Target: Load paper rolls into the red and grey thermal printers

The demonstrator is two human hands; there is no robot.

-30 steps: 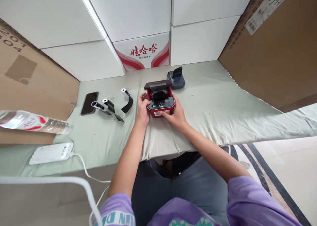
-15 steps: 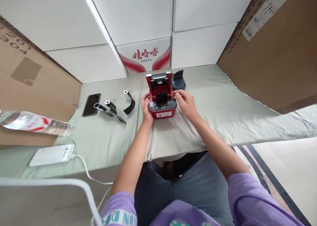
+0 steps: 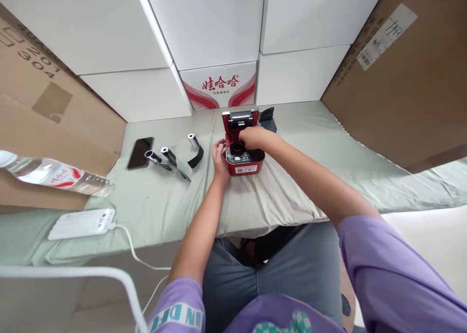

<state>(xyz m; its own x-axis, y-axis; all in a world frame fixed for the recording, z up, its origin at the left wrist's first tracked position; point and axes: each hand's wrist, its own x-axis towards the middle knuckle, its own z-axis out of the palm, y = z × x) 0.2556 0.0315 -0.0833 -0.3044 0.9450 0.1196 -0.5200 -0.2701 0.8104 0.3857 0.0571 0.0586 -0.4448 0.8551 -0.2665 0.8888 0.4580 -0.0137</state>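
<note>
Red printer (image 3: 245,160) on the pale green cloth (image 3: 306,177), lid (image 3: 240,120) standing upright behind the open bay, held between both hands. Left hand (image 3: 219,156) cupped against the left wall of the body, fingers curled and close together, steadying it. Right hand (image 3: 254,137) lying over the open bay from the right, fingers bent down into it; whether pinching something inside, cannot tell, because the back of the hand hides the tips. Probably light, stiff plastic with smooth walls, easy to slide on the soft cloth; lid hinge likely the weak part, so better gripped low on both side walls, not by the lid. To the left of the left hand, three small rolls with dark strips (image 3: 171,157), then a black phone (image 3: 140,152); further left and nearer, a white power bank (image 3: 82,223) with cable and a water bottle (image 3: 51,176). Just beyond the right hand, a grey printer (image 3: 268,118); behind all, white cartons (image 3: 207,26). Compared with half a second ago: right hand moved from the right edge of the body to over the bay; left hand unchanged on the left wall; lid open as then.
</note>
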